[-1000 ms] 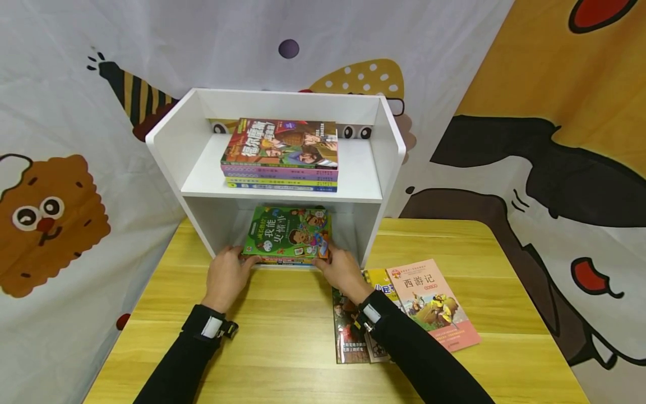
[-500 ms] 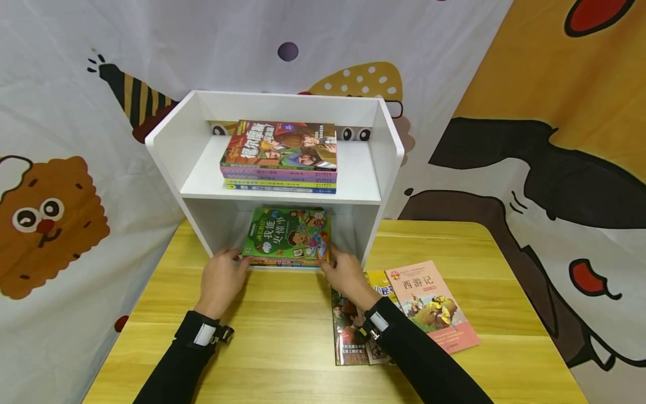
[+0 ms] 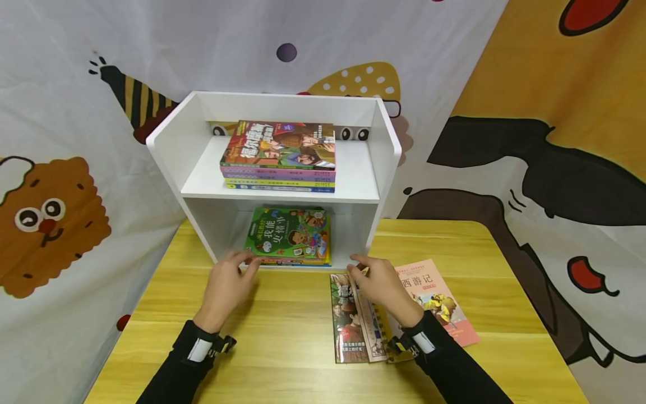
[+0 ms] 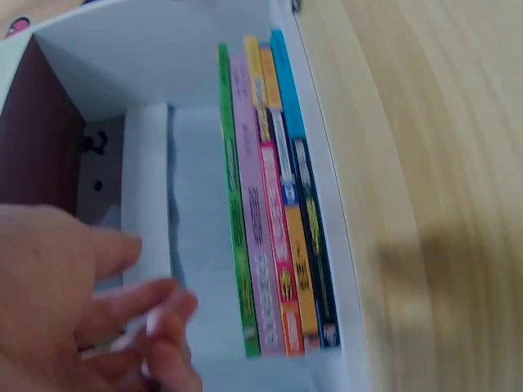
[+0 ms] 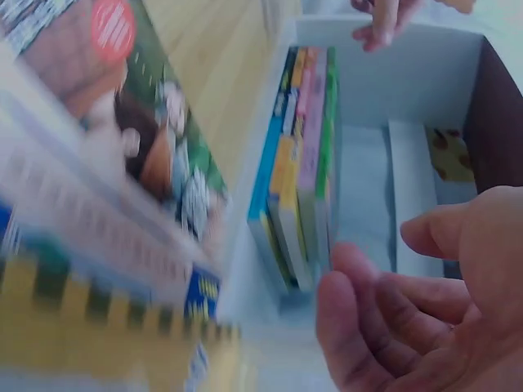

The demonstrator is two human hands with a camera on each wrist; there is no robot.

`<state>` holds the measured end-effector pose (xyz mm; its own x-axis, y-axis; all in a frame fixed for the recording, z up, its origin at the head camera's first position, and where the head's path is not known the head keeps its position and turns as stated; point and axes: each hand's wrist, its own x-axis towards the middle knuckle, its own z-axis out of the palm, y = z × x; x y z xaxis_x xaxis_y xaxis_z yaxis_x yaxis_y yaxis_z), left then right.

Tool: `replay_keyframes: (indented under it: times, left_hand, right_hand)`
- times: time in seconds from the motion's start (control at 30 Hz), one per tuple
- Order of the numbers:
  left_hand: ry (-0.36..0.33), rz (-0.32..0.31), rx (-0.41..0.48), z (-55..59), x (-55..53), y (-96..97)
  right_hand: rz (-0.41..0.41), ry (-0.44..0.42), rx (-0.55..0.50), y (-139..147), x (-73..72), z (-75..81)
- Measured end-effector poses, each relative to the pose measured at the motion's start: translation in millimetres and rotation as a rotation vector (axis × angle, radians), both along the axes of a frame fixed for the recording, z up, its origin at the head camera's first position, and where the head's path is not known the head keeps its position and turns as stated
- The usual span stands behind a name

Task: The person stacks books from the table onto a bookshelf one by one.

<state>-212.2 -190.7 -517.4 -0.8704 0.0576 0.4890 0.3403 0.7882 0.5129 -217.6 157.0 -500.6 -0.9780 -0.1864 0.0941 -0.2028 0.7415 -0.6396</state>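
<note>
1. Open lane over counter between left hand and right hand, up to lower book stack.
2. Gaps both sides of that stack; side walls bound them. Left hand sits at the left gap's front.
3. Middle board blocks lower bay from above; front open.
4. Upper book stack: room left and right.
5. Loose books lie beneath right hand, low obstacle.

book stack | multicoloured spines | green illustrated book on top | lying flat | lower shelf, near front edge
</note>
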Motion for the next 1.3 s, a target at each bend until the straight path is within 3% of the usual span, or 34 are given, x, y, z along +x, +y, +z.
replay_keyframes:
  times: [0.17,0.27,0.43,0.7,0.93,1.1,1.3]
  left_hand:
    - [-0.146,-0.219,0.015,-0.3,7.7,15.9]
    - [-0.188,-0.289,0.008,0.6,11.5,23.3]
    - [-0.181,-0.311,0.009,3.5,14.2,28.1]
    - [-0.178,-0.325,0.015,5.0,16.6,30.0]
    - [-0.190,-0.335,0.027,1.4,18.9,31.2]
    - [-0.186,-0.333,0.027,0.9,18.5,31.6]
    - [-0.186,-0.329,0.031,2.0,19.4,31.5]
  right_hand:
    - [-0.066,0.045,0.119,34.5,3.9,5.8]
    - [-0.110,0.093,0.225,61.0,4.4,6.2]
    - [-0.199,0.069,0.354,110.3,1.5,-3.4]
    - [-0.238,-0.221,0.471,164.3,4.6,-28.9]
    - [-0.209,-0.364,0.418,169.7,3.8,-38.0]
    - [-0.227,-0.375,0.372,172.8,0.5,-40.9]
    - [-0.271,-0.451,0.222,179.9,-1.8,-42.6]
